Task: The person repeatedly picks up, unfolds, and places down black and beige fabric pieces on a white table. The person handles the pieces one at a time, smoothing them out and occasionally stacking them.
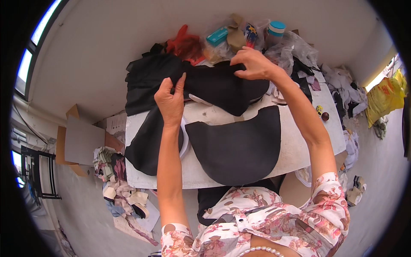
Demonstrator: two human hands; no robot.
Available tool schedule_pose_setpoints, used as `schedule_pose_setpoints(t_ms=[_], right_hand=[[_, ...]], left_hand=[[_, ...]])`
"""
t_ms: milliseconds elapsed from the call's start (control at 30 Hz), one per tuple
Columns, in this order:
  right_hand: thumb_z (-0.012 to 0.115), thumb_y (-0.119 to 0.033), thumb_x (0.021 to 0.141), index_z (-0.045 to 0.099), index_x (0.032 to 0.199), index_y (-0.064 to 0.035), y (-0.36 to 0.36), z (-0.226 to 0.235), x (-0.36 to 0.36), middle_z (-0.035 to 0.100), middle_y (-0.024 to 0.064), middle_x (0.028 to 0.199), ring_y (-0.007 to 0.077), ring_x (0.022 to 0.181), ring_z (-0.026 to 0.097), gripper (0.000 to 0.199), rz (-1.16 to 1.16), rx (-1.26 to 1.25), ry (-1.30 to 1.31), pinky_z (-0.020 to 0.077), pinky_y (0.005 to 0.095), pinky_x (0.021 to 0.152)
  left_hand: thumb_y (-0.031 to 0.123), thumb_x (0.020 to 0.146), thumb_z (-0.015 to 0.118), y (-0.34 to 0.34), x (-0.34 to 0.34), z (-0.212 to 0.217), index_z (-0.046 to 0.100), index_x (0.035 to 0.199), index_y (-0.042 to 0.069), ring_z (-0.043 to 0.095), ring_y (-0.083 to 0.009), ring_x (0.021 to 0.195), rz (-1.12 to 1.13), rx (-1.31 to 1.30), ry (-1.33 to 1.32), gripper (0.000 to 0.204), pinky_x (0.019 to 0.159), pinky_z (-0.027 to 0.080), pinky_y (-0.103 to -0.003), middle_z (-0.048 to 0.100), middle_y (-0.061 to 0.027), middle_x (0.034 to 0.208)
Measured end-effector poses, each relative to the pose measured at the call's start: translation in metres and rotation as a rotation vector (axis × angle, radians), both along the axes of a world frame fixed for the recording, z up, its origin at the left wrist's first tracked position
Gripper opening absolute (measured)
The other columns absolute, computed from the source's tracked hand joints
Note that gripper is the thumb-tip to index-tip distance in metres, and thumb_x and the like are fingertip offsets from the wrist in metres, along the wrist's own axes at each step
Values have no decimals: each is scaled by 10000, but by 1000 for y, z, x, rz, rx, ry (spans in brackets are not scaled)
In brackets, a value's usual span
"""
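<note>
A piece of black fabric (220,88) hangs between my two hands over the far part of the white table (295,145). My left hand (170,100) pinches its left side between thumb and fingers. Its upper right edge is gripped by my right hand (253,64), whose fingers are curled. Nearer to me, a rounded black fabric panel (237,145) lies flat, with a curved cut-out along its far side. Another black panel (145,147) lies partly hidden behind my left forearm, over a white curved strip (185,139). Dark crumpled fabric (145,79) covers the table's far left corner.
Along the wall stand a red plastic bag (185,44), a teal box (217,37), a jar with a blue lid (276,29) and clear plastic bags (297,47). Small items (322,112) sit at right. Cloth scraps (124,195) and a cardboard box (83,139) are at left; a yellow bag (385,100) hangs right.
</note>
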State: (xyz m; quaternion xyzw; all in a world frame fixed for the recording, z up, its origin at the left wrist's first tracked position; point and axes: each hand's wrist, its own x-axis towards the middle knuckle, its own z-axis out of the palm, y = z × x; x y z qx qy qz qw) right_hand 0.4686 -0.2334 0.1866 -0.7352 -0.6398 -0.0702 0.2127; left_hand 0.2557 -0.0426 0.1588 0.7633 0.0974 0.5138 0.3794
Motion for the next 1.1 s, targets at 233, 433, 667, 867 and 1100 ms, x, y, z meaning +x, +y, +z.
schedule_pose_setpoints(t_ms=[233, 433, 667, 867, 1100], right_hand=[[729, -141, 816, 655, 944, -21, -86, 8, 8, 661, 12, 930, 119, 914, 610, 190, -178, 234, 896, 483, 287, 840], [600, -328, 949, 640, 991, -79, -86, 21, -51, 565, -76, 763, -2, 644, 459, 255, -154, 681, 874, 376, 163, 577], [541, -287, 987, 635, 1104, -67, -125, 26, -110, 619, -69, 812, -21, 650, 501, 266, -123, 657, 1013, 361, 138, 549], [533, -238, 985, 612, 1135, -19, -163, 7, -141, 664, -14, 928, 0, 763, 587, 277, -189, 616, 1236, 435, 138, 616], [530, -242, 988, 608, 1109, -23, -169, -18, -153, 664, 5, 934, 24, 786, 608, 262, -267, 560, 1349, 483, 169, 651]], left_hand=[[110, 936, 650, -1, -46, 21, 694, 1055, -4, 573, -34, 857, -181, -346, -135, 170, 820, 450, -190, 684, 9, 972], [193, 964, 615, -9, -70, 27, 681, 994, 59, 576, -35, 670, -238, -501, -197, 153, 616, 474, -173, 661, 15, 847], [148, 988, 556, -27, -120, 24, 634, 1042, 52, 623, -46, 738, -548, -608, -157, 135, 644, 498, -179, 672, 10, 880], [104, 996, 513, -49, -162, 7, 596, 1189, 16, 646, -139, 1036, -691, -829, -96, 228, 938, 508, -278, 673, -70, 1132], [87, 987, 523, -50, -165, -23, 600, 1185, 5, 639, -146, 1050, -668, -1001, 1, 228, 947, 497, -276, 666, -72, 1144]])
